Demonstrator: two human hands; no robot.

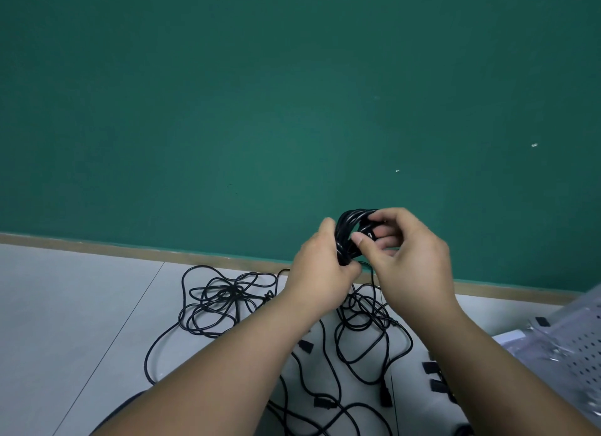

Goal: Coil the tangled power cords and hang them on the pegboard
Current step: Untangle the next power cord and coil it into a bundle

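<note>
Both hands [325,270] grip coiled cord [349,231]; tangled cords [224,300] below.

Both forearms are bare to the frame's lower edge, the left hand [320,273] and right hand [411,252] ungloved, without rings.

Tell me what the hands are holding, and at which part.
Both hold one coiled black cord. The left hand grips the lower part of the coil; the right hand pinches its upper right side.
</note>
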